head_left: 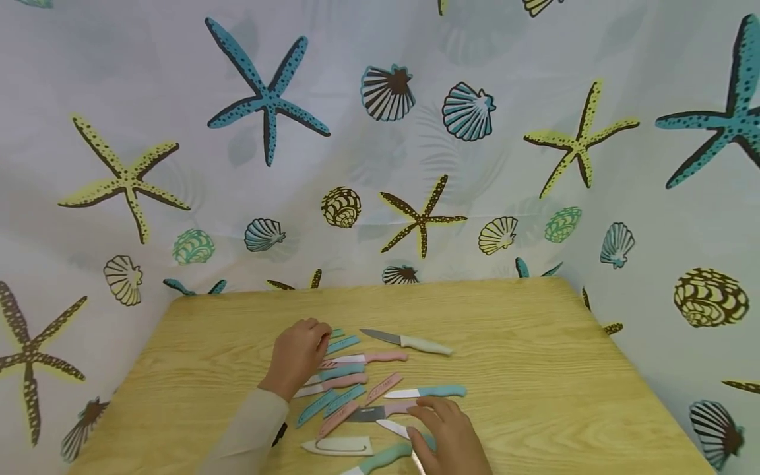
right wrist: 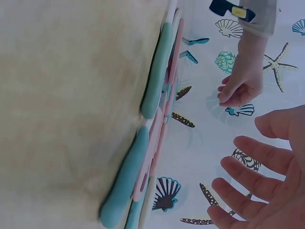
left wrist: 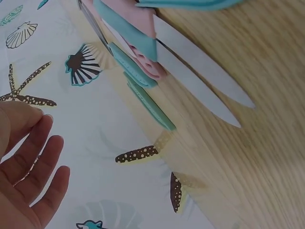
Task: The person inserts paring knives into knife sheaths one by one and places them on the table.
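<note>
My left hand (head_left: 299,353) hovers over the back left of a spread of small knives and blade covers, fingers loosely bent and holding nothing. Nearest to it are a green blade cover (left wrist: 150,107) and a blue cover (head_left: 344,344). My right hand (head_left: 448,429), fingers spread, is above the front right of the spread. Beneath its fingertips are a grey-bladed knife with a pink handle (head_left: 365,413) and a white-bladed knife (head_left: 392,428), its blue handle partly hidden by the hand. A blue-handled knife (head_left: 442,390) lies just beyond.
A cream-handled knife (head_left: 425,344) and a pink-handled knife (head_left: 386,357) lie farther back. Pink cover (head_left: 382,389), white cover (head_left: 337,446) and a green-handled knife (head_left: 386,456) lie nearer. The wooden table (head_left: 534,343) meets a sea-patterned curtain (head_left: 356,152) at the back and sides.
</note>
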Action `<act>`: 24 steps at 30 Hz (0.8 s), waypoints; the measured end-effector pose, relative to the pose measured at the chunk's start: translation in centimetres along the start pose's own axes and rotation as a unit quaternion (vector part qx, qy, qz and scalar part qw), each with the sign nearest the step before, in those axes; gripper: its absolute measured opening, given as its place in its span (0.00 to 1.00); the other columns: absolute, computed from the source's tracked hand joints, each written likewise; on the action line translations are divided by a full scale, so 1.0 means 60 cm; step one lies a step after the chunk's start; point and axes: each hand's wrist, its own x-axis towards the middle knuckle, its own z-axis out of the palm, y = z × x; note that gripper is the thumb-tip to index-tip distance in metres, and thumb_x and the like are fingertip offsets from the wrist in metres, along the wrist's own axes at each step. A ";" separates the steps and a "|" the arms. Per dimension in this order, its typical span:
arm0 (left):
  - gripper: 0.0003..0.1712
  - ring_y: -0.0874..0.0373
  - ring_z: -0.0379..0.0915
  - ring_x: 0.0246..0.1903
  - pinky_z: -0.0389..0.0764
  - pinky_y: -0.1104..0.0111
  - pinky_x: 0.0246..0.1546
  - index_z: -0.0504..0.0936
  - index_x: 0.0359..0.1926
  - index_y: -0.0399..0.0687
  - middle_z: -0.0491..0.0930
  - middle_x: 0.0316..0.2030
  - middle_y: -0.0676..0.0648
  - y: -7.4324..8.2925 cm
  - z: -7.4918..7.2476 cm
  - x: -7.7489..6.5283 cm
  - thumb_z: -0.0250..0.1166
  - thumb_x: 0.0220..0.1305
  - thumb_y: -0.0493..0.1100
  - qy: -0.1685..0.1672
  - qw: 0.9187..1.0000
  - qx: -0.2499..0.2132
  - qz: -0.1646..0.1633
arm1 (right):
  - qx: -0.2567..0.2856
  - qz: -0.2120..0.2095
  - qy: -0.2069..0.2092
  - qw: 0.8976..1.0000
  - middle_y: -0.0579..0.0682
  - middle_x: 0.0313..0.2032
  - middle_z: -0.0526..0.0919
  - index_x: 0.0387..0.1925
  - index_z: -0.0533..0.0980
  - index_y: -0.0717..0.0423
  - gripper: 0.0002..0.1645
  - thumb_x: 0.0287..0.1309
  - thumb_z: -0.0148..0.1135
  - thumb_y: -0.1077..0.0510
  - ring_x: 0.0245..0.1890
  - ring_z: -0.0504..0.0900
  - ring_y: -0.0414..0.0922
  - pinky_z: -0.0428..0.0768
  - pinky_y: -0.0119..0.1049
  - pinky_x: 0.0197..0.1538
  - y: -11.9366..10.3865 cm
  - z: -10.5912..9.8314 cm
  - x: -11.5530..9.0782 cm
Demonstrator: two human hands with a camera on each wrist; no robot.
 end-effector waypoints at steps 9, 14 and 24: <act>0.04 0.53 0.77 0.26 0.80 0.63 0.24 0.86 0.33 0.45 0.82 0.28 0.47 -0.029 0.014 0.007 0.72 0.54 0.36 -0.041 0.997 0.058 -0.004 | 0.032 -0.064 0.066 0.995 0.50 0.37 0.83 0.34 0.83 0.53 0.10 0.50 0.71 0.54 0.35 0.81 0.47 0.82 0.37 0.33 -0.001 0.008 -0.043; 0.07 0.52 0.78 0.30 0.81 0.62 0.26 0.85 0.35 0.43 0.81 0.32 0.45 -0.041 0.022 0.009 0.72 0.53 0.36 -0.095 0.993 0.070 -0.023 | 0.057 -0.059 0.078 0.994 0.47 0.37 0.83 0.36 0.83 0.52 0.09 0.52 0.71 0.55 0.35 0.81 0.44 0.80 0.34 0.34 -0.012 0.004 -0.059; 0.04 0.50 0.76 0.27 0.81 0.61 0.22 0.85 0.31 0.38 0.79 0.29 0.42 -0.060 0.043 0.005 0.71 0.54 0.35 -0.125 0.987 0.095 -0.032 | 0.115 -0.089 0.079 0.986 0.48 0.38 0.82 0.40 0.82 0.53 0.15 0.57 0.67 0.48 0.38 0.78 0.40 0.73 0.22 0.43 0.000 0.031 -0.101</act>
